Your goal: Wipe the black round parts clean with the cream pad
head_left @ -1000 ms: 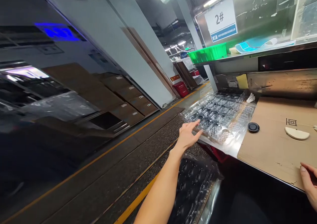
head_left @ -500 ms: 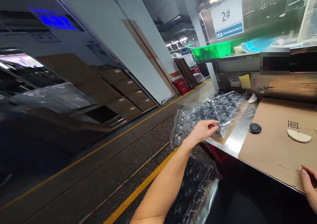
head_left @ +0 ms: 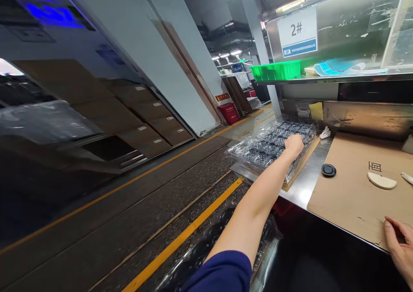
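Note:
My left hand (head_left: pixel 294 145) is closed in a fist over the right part of a clear plastic tray (head_left: pixel 240 149) with rows of round pockets. Dark round pieces show through the plastic. Whatever the fingers hold, if anything, is hidden from me. Near the front edge of the cardboard sheet (head_left: pixel 348 206), my right hand (head_left: pixel 400 246) rests with thumb and fingers apart and nothing in between. A black round part (head_left: pixel 328 170) and a cream half-round pad (head_left: pixel 382 181) lie on the cardboard between the two hands.
Below the bench, another plastic-covered tray of dark pieces (head_left: pixel 206 240) sits at my left. A green bin (head_left: pixel 277 71) stands on the shelf above. White crumpled material (head_left: pixel 325 132) lies behind the cardboard, and a white tube-like item (head_left: pixel 407 178) at its right.
My left hand has moved forward and right and closed from a loose pinch. The clear tray, raised and skewed before, now lies flatter. My right hand has barely moved.

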`<state>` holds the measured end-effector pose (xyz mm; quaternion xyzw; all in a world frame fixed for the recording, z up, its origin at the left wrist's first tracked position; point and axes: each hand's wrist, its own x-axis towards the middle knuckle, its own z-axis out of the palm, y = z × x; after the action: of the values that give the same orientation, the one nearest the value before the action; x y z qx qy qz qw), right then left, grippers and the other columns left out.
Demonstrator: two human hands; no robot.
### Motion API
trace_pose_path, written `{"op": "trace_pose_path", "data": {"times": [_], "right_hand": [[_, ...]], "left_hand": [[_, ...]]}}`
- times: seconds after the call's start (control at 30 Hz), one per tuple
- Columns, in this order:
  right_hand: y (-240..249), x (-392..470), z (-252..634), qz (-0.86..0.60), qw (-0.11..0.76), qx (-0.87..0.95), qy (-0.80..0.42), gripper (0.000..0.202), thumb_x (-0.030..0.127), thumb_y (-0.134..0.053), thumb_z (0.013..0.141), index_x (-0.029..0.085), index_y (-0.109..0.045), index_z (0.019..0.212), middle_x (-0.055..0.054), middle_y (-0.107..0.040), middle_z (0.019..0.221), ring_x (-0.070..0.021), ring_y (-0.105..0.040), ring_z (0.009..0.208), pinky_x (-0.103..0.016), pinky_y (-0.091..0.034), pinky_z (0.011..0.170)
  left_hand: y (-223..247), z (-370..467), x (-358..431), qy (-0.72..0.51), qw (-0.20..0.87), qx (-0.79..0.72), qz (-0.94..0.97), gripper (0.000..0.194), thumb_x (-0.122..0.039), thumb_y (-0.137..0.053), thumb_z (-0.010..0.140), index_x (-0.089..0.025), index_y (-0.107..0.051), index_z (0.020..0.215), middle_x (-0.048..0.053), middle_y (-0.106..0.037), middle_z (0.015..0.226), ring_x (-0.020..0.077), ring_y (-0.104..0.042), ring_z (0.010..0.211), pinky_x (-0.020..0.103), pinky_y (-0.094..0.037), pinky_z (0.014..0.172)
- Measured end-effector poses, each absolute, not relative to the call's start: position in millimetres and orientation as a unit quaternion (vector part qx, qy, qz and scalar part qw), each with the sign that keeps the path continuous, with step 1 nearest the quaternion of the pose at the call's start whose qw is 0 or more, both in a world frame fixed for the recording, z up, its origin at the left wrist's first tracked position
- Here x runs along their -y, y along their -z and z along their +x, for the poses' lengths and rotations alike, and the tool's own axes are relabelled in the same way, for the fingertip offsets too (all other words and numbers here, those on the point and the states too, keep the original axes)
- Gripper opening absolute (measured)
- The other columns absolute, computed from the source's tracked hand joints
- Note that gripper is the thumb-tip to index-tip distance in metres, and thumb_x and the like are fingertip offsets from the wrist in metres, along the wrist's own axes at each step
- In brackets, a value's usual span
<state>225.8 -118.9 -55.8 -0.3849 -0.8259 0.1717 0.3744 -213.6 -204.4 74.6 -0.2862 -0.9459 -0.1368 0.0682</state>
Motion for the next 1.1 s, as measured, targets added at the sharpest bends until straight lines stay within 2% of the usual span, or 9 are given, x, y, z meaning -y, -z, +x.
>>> {"op": "trace_pose_path", "data": {"times": [0.17, 0.4, 0.63, 0.83, 0.93, 1.0, 1.1], "right_hand": [[55, 121, 225, -0.363, 0.388, 0.829, -0.174, 0.045, 0.056, -0.050, 0.092, 0.021, -0.076, 0.097, -0.008, -0.077, 0.100, -0.0281, -0.070, 0.090, -0.041, -0.049, 0.087], [52, 122, 224, -0.359, 0.389, 0.833, -0.161, 0.046, 0.057, -0.049, 0.094, 0.020, -0.076, 0.096, -0.009, -0.077, 0.098, -0.0270, -0.069, 0.086, -0.041, -0.049, 0.085], [55, 122, 224, -0.370, 0.385, 0.829, -0.165, 0.045, 0.057, -0.049, 0.092, 0.022, -0.076, 0.097, -0.007, -0.076, 0.098, -0.0279, -0.068, 0.087, -0.041, -0.049, 0.084], [58, 121, 225, -0.378, 0.384, 0.824, -0.173, 0.045, 0.059, -0.049, 0.091, 0.023, -0.076, 0.098, -0.008, -0.076, 0.101, -0.0297, -0.068, 0.090, -0.043, -0.048, 0.086], [59, 119, 225, -0.380, 0.382, 0.824, -0.174, 0.044, 0.059, -0.050, 0.091, 0.023, -0.075, 0.098, -0.007, -0.076, 0.100, -0.0294, -0.068, 0.089, -0.043, -0.048, 0.086], [60, 118, 226, -0.382, 0.381, 0.824, -0.174, 0.043, 0.058, -0.051, 0.090, 0.024, -0.075, 0.098, -0.006, -0.076, 0.101, -0.0292, -0.068, 0.089, -0.043, -0.048, 0.086], [60, 117, 227, -0.381, 0.380, 0.824, -0.175, 0.043, 0.058, -0.051, 0.090, 0.024, -0.075, 0.099, -0.007, -0.076, 0.101, -0.0295, -0.069, 0.090, -0.044, -0.049, 0.087]], "left_hand": [[-75, -227, 180, 0.134, 0.057, 0.949, -0.279, 0.034, -0.026, -0.046, 0.096, -0.017, -0.072, 0.116, 0.021, -0.070, 0.119, 0.0296, -0.067, 0.112, 0.039, -0.049, 0.092], [-83, -234, 174, 0.130, 0.048, 0.945, -0.297, 0.032, -0.029, -0.048, 0.095, -0.019, -0.074, 0.112, 0.020, -0.071, 0.119, 0.0306, -0.066, 0.114, 0.040, -0.048, 0.093], [-77, -225, 172, 0.122, 0.035, 0.942, -0.310, 0.034, -0.027, -0.048, 0.094, -0.018, -0.073, 0.116, 0.020, -0.070, 0.121, 0.0294, -0.066, 0.114, 0.040, -0.048, 0.093], [-76, -224, 167, 0.109, 0.029, 0.949, -0.294, 0.035, -0.034, -0.044, 0.098, -0.019, -0.070, 0.116, 0.019, -0.069, 0.122, 0.0279, -0.065, 0.114, 0.040, -0.047, 0.094], [-66, -212, 162, 0.096, 0.049, 0.949, -0.295, 0.039, -0.035, -0.047, 0.097, -0.015, -0.064, 0.126, 0.022, -0.062, 0.132, 0.0330, -0.056, 0.123, 0.047, -0.045, 0.098], [-56, -202, 161, 0.089, 0.077, 0.945, -0.304, 0.044, -0.028, -0.044, 0.098, -0.011, -0.054, 0.137, 0.026, -0.053, 0.140, 0.0350, -0.048, 0.129, 0.052, -0.041, 0.102], [-44, -192, 167, 0.082, 0.110, 0.937, -0.322, 0.049, -0.016, -0.032, 0.099, -0.010, -0.043, 0.146, 0.026, -0.048, 0.144, 0.0326, -0.042, 0.132, 0.052, -0.038, 0.105]]}}
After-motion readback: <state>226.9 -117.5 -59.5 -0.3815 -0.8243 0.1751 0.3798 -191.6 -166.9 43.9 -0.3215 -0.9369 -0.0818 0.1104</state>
